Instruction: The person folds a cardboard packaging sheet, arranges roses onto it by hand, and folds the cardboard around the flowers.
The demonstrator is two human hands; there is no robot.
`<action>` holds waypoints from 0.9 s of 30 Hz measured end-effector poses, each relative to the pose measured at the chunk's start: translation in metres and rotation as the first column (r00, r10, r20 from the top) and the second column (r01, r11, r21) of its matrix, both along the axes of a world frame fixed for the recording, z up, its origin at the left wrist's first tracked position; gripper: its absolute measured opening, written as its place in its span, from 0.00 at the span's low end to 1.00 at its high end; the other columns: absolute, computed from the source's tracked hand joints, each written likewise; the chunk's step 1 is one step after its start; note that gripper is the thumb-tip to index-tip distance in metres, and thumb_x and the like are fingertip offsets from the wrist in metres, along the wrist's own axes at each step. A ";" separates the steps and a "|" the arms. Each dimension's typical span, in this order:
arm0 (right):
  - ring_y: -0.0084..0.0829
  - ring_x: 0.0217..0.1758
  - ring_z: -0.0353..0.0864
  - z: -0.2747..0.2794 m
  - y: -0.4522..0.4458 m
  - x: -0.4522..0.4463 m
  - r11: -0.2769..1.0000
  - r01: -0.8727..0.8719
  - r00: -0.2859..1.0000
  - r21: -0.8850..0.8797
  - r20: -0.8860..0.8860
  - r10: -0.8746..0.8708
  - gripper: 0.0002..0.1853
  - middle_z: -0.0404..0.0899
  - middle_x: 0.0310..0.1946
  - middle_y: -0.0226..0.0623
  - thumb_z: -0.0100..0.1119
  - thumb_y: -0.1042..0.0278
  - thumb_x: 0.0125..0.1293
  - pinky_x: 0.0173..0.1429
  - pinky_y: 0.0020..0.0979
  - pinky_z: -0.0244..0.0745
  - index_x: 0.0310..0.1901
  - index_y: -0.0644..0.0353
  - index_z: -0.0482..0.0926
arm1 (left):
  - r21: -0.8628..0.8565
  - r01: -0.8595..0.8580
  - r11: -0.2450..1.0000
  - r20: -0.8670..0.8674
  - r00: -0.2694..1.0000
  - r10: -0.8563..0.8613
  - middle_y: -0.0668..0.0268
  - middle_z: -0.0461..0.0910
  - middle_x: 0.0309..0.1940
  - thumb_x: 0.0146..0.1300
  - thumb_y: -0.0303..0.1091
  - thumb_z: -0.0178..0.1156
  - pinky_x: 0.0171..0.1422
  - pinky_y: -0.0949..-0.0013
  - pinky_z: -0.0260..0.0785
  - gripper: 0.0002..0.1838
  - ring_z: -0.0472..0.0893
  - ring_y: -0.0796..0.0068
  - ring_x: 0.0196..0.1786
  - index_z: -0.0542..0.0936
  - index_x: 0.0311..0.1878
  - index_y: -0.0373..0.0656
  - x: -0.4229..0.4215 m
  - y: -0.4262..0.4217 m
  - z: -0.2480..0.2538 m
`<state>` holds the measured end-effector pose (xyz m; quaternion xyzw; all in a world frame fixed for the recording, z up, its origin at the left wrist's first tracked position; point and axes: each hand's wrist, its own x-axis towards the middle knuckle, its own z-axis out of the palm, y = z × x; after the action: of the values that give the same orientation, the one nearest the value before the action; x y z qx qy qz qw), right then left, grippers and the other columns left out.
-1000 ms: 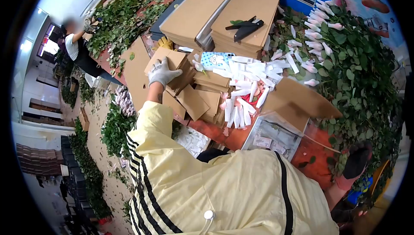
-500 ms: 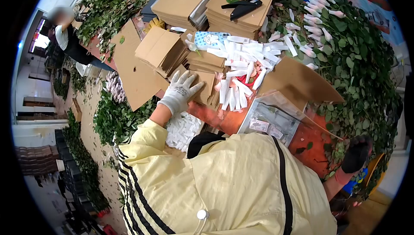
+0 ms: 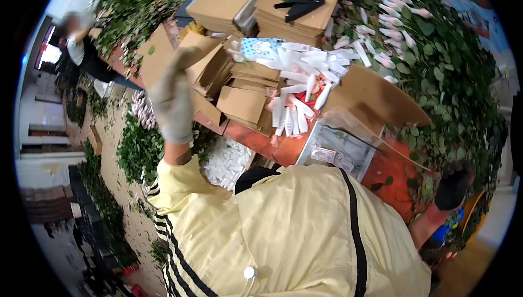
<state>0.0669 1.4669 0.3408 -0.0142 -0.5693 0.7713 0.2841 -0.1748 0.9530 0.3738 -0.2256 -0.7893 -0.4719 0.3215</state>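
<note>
Head view, and what I'd take as my marker is the blue-patterned phone (image 3: 262, 48) lying among the goods on the red worktop (image 3: 290, 149). Down and left of it sits a stack of small cardboard pieces (image 3: 210, 69), leaning a bit, and the person's left hand (image 3: 174, 101), in a pale glove, is up beside that stack, fingers close together; I can't tell whether it grips or touches a piece. Another small stack (image 3: 241, 104) lies just below the phone. Well off to the phone's lower right, the right hand (image 3: 453, 185), dark-gloved, is by the leafy stems (image 3: 452, 95), its fingers bent, and whether it holds anything I can't make out. White mesh sleeves (image 3: 297, 109) spread to the right of and below the phone, with a curved cardboard sheet (image 3: 376, 98) and a clear box (image 3: 333, 147) farther right and lower. Above the phone stand two tall cardboard piles, a black tool (image 3: 305, 7) resting on the right one. Far to the phone's left, another person (image 3: 90, 60) is beside more greenery (image 3: 133, 11).
</note>
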 end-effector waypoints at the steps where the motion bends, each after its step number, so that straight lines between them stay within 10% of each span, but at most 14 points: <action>1: 0.26 0.45 0.70 0.006 0.001 -0.003 0.998 0.044 0.999 0.040 -0.008 -0.043 0.20 0.71 0.46 0.34 0.56 0.58 0.64 0.44 0.26 0.69 0.52 0.62 0.71 | 0.280 -0.113 0.953 -0.033 0.991 0.127 0.57 0.78 0.49 0.63 0.20 0.47 0.59 0.66 0.67 0.16 0.77 0.68 0.52 0.74 0.53 0.32 -0.011 -0.004 0.000; 3: 0.23 0.35 0.73 0.042 -0.042 -0.039 0.767 0.201 0.966 0.609 0.004 -0.257 0.22 0.77 0.42 0.38 0.56 0.57 0.61 0.38 0.24 0.70 0.51 0.64 0.74 | 0.386 0.405 0.829 -0.204 0.914 -0.351 0.51 0.73 0.54 0.66 0.29 0.51 0.62 0.65 0.65 0.18 0.75 0.65 0.54 0.71 0.56 0.28 -0.014 0.033 0.042; 7: 0.22 0.40 0.73 0.133 -0.132 -0.120 0.592 -0.270 0.959 0.760 0.154 0.239 0.33 0.76 0.47 0.38 0.69 0.68 0.47 0.39 0.23 0.69 0.56 0.67 0.69 | 0.203 0.685 0.700 -0.108 0.726 -0.679 0.50 0.77 0.48 0.64 0.37 0.56 0.55 0.68 0.70 0.23 0.78 0.66 0.49 0.72 0.53 0.25 -0.001 0.122 0.086; 12: 0.32 0.50 0.75 0.119 -0.116 -0.138 0.204 -0.073 0.958 0.976 0.011 0.287 0.36 0.72 0.51 0.44 0.68 0.83 0.42 0.52 0.32 0.72 0.57 0.61 0.68 | 0.197 0.831 0.520 -0.009 0.532 -0.847 0.48 0.65 0.61 0.63 0.46 0.56 0.64 0.58 0.61 0.36 0.69 0.56 0.61 0.57 0.65 0.30 -0.002 0.168 0.081; 13: 0.36 0.45 0.78 0.109 -0.097 -0.127 0.576 -0.192 0.974 0.794 0.085 0.208 0.31 0.76 0.44 0.43 0.67 0.77 0.42 0.48 0.36 0.74 0.53 0.63 0.71 | 0.190 0.843 0.503 -0.018 0.515 -0.857 0.47 0.58 0.66 0.63 0.48 0.56 0.68 0.54 0.56 0.40 0.63 0.50 0.66 0.52 0.69 0.33 -0.010 0.167 0.070; 15: 0.39 0.41 0.80 0.105 -0.064 -0.118 0.849 -0.240 0.967 0.470 0.192 0.168 0.26 0.80 0.38 0.43 0.66 0.71 0.43 0.44 0.39 0.75 0.48 0.64 0.73 | 0.277 0.798 0.535 0.310 0.453 -0.836 0.47 0.63 0.63 0.49 0.44 0.66 0.69 0.56 0.54 0.45 0.65 0.56 0.66 0.57 0.66 0.30 -0.022 0.138 0.025; 17: 0.41 0.51 0.75 0.105 -0.037 -0.115 0.740 -0.325 0.943 0.589 0.258 0.208 0.20 0.76 0.46 0.47 0.66 0.66 0.45 0.56 0.38 0.68 0.43 0.59 0.78 | 0.252 0.799 0.547 0.655 0.275 -0.704 0.53 0.68 0.61 0.49 0.45 0.66 0.69 0.59 0.53 0.40 0.65 0.61 0.66 0.65 0.63 0.32 -0.022 0.117 -0.020; 22: 0.47 0.60 0.67 0.084 -0.075 -0.126 -0.196 -0.265 0.964 0.944 0.255 -0.077 0.21 0.70 0.55 0.47 0.67 0.57 0.47 0.69 0.41 0.54 0.44 0.54 0.78 | -0.157 0.873 0.462 0.666 0.439 -0.604 0.56 0.73 0.56 0.49 0.34 0.65 0.61 0.63 0.66 0.32 0.75 0.59 0.56 0.70 0.60 0.39 -0.001 0.149 -0.122; 27: 0.42 0.59 0.69 0.044 -0.084 -0.163 -0.190 -0.428 0.895 0.884 0.385 -0.225 0.16 0.72 0.52 0.42 0.63 0.54 0.51 0.66 0.38 0.58 0.39 0.52 0.78 | 0.168 0.918 0.359 0.686 0.152 -0.711 0.57 0.78 0.49 0.54 0.33 0.60 0.56 0.65 0.69 0.22 0.78 0.63 0.51 0.75 0.54 0.41 -0.007 0.158 -0.187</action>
<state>-0.0961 1.3833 0.3849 0.0931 -0.9945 0.0470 -0.0051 -0.1816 1.1112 0.1863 -0.4801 -0.6472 -0.4913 -0.3305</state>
